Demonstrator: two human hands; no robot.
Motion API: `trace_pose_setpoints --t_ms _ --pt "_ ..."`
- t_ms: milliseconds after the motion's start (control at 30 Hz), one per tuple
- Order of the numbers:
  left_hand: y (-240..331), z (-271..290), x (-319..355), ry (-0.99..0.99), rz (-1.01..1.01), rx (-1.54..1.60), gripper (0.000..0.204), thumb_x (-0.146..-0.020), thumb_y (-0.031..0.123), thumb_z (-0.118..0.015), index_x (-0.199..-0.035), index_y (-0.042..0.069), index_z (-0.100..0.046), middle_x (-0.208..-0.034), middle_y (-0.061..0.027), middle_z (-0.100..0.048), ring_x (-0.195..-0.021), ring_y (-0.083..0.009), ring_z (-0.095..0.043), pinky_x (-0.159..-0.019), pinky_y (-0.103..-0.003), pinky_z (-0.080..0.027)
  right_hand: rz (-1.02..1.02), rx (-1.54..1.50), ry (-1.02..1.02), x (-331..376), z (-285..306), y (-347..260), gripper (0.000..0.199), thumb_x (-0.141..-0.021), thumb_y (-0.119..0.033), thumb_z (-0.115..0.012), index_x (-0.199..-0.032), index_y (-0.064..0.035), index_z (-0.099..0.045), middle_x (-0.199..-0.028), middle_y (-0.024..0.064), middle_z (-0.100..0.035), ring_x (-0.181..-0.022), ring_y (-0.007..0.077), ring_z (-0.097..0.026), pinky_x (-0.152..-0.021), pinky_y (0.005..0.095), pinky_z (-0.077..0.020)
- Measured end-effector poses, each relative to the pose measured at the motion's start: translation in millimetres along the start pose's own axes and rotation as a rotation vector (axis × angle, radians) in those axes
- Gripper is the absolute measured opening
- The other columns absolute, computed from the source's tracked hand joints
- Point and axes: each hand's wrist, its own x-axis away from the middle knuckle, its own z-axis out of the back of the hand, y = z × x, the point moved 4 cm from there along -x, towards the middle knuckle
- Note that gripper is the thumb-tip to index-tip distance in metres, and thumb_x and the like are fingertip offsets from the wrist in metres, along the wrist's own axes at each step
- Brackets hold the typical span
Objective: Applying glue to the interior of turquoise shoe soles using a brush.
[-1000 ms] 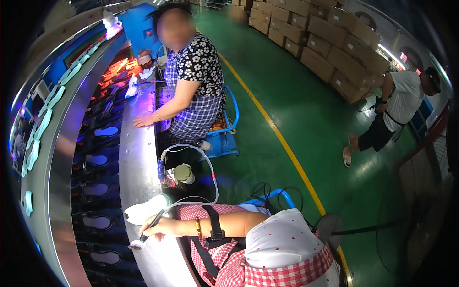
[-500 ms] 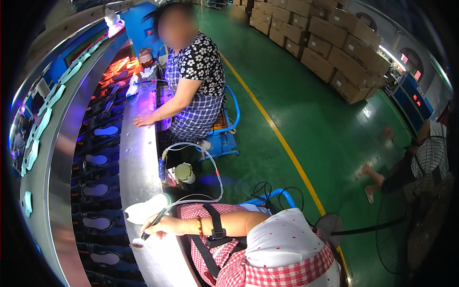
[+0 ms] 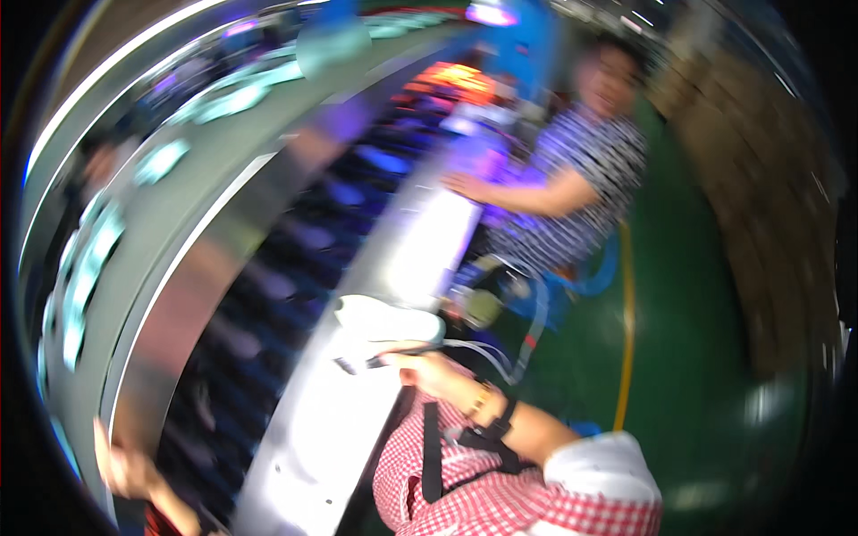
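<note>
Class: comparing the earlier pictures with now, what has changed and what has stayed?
The view has swung and blurred. A bare hand has come in at the lower left edge; its grip is unclear. The crouching person on the green floor is out of view. Unchanged: the co-worker in red check holds a dark tool at the white piece on the bench; the other co-worker's hand stays on the bench.

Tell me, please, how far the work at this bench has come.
Done: the blur hides any finished piece. In hand: a co-worker's hand holds a thin dark tool beside a white piece on the pale bench; a blurred hand at the lower left edge is near the dark belt, grip unclear. Left: blurred shapes lie along that belt.
</note>
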Motion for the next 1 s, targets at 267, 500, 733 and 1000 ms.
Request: trace_pose_setpoints --t_ms 267,500,733,1000 --pt "33 -1 -22 0.176 -0.053 -0.076 0.042 -0.084 0.026 -0.026 -0.086 0.008 -0.064 -0.089 -0.0057 -0.064 -0.085 -0.0197 -0.058 -0.079 -0.031 -0.036 -0.101 -0.082 0.044 3 -1 -5 0.021 -0.080 -0.008 -0.055 -0.100 -0.0007 -0.055 -0.088 0.0076 -0.060 -0.051 0.0104 -0.052 -0.046 0.0204 -0.0419" --pt "32 7 -16 0.119 0.006 -0.157 0.045 -0.083 0.026 -0.023 -0.086 0.006 -0.063 -0.089 -0.0059 -0.063 -0.085 -0.0202 -0.057 -0.081 -0.031 -0.034 -0.151 -0.088 0.022 -2 -9 0 0.024 -0.081 -0.007 -0.053 -0.104 0.0024 -0.052 -0.095 0.0135 -0.060 -0.050 0.0104 -0.050 -0.046 0.0204 -0.0394" --pt "31 10 -39 -0.086 0.150 -0.012 0.027 -0.081 0.019 -0.037 -0.079 0.008 -0.061 -0.080 -0.0051 -0.060 -0.078 -0.0217 -0.053 -0.075 -0.032 -0.036 -0.079 -0.128 0.039 -3 4 -18 0.023 -0.082 -0.008 -0.053 -0.102 0.0025 -0.052 -0.090 0.0116 -0.060 -0.049 0.0104 -0.050 -0.044 0.0211 -0.0388" --pt "-12 -58 -126 -0.817 0.343 -0.110 0.060 -0.078 0.042 -0.051 -0.126 0.008 -0.037 -0.129 -0.0224 -0.034 -0.121 -0.0336 -0.031 -0.099 -0.038 -0.026 -0.113 -0.149 0.014 -21 3 -12 0.023 -0.082 -0.008 -0.052 -0.102 0.0009 -0.051 -0.091 0.0122 -0.060 -0.050 0.0113 -0.052 -0.045 0.0202 -0.0421"
